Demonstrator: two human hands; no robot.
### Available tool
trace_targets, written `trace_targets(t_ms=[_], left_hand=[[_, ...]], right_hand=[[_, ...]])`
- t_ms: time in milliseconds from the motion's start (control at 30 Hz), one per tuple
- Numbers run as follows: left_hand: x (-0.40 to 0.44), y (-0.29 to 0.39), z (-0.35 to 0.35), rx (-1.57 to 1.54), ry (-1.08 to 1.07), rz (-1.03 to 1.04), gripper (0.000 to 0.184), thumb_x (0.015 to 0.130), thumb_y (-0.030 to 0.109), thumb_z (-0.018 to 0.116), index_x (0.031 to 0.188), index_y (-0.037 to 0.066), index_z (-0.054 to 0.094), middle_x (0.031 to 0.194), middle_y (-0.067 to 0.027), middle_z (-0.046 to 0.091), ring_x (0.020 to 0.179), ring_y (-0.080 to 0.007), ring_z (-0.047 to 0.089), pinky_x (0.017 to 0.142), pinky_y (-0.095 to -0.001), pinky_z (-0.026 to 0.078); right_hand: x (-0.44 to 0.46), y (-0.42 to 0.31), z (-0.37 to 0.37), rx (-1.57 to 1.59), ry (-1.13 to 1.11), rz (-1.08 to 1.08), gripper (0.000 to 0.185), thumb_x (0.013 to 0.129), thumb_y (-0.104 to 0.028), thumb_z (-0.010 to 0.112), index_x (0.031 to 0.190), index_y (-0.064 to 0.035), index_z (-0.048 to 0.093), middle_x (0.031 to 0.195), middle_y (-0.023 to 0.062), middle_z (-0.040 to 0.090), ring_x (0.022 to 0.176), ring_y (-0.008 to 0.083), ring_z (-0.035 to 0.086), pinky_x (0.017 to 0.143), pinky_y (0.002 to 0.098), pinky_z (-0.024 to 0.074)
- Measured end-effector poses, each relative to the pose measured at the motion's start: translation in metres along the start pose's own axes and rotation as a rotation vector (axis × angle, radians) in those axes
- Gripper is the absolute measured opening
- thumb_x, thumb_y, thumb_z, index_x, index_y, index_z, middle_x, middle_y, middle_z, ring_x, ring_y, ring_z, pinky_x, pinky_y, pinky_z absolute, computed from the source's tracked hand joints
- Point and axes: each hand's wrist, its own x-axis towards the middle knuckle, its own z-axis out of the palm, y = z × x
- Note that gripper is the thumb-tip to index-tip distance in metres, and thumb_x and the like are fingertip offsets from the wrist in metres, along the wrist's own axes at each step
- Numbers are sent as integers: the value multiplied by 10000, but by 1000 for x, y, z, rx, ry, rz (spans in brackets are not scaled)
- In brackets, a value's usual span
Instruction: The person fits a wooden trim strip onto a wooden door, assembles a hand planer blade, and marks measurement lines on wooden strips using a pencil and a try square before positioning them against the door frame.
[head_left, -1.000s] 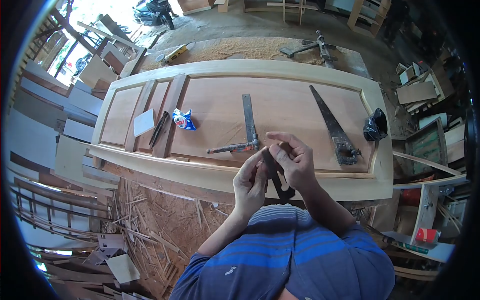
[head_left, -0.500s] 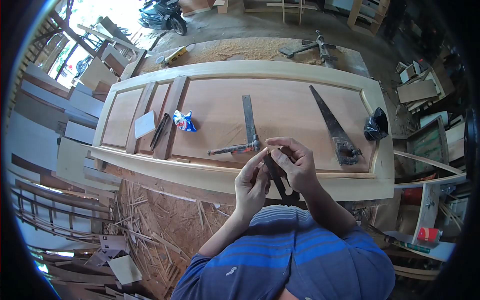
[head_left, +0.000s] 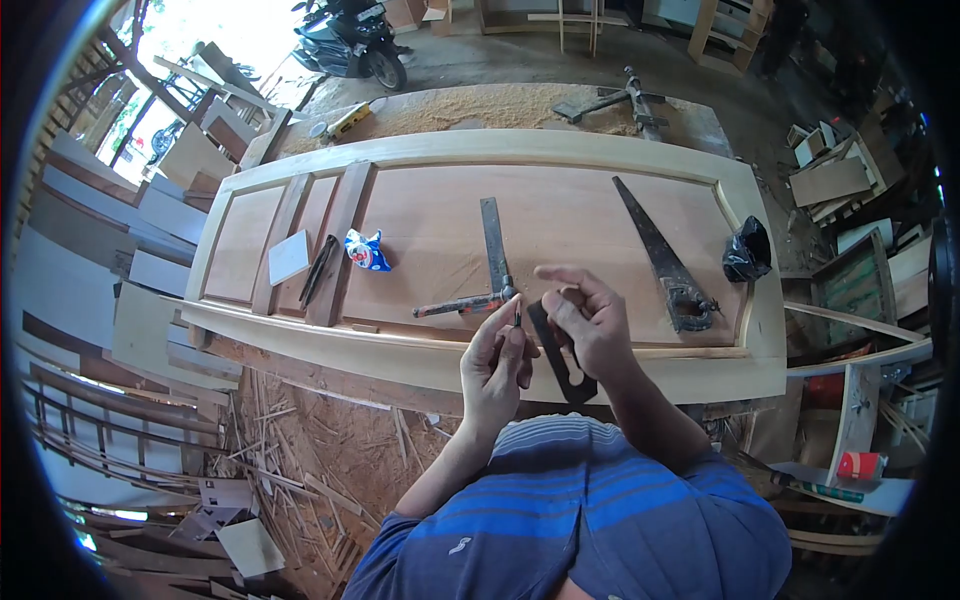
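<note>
Over the near edge of a wooden door panel (head_left: 560,220), my right hand (head_left: 600,340) is closed around a dark flat plane blade (head_left: 549,350) with a keyhole-shaped slot at its lower end. My left hand (head_left: 488,372) pinches a short, thin pencil (head_left: 518,313) upright between thumb and fingertips, its pale tip up. The blade stands just right of the pencil with a small gap between them. Just beyond my hands, an L-shaped try square (head_left: 493,245) rests on the panel.
A handsaw (head_left: 655,245) and a black plastic bag (head_left: 746,252) lie to the right. At left are a blue-white packet (head_left: 367,250), a white flat piece (head_left: 289,258) and dark slim tools (head_left: 318,272). Behind, a clamp (head_left: 637,105) stands amid sawdust. Wood scraps (head_left: 290,450) litter the floor.
My hands have moved slightly apart. The blade has swung clear of the pencil, which now shows in my left fingers. The view has shifted slightly.
</note>
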Motion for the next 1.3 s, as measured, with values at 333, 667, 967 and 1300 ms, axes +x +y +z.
trace_targets(t_ms=[333,667,967,1300], left_hand=[[0,-1,0,-23,-81,-7,415,1182,201,532,1578,82,567,772,30,592,570,-10,474,505,-186,369],[-1,-2,0,-72,-116,-10,449,1192,244,500,1618,101,517,750,26,571,554,-14,449,500,-190,354],[1,-7,-1,-113,-139,-46,431,1200,196,452,1609,71,503,839,15,629,542,-10,451,486,-183,326],[4,-2,3,-181,-125,-40,467,1195,214,473,1647,97,454,816,8,599,540,-20,428,492,-189,326]], right_hand=[[-2,0,4,-2,-24,12,285,1102,-74,641,1376,-4,673,943,28,755,819,50,690,722,212,568],[3,-7,-3,-5,29,-47,289,1099,-76,646,1382,-22,669,796,-26,669,635,16,557,559,207,453],[0,2,3,33,-18,10,273,1098,-72,652,1367,-33,677,849,-28,698,706,5,585,611,196,477],[5,-1,-3,31,-6,-12,282,1102,-73,640,1380,-26,657,881,-7,721,703,7,603,601,197,496]])
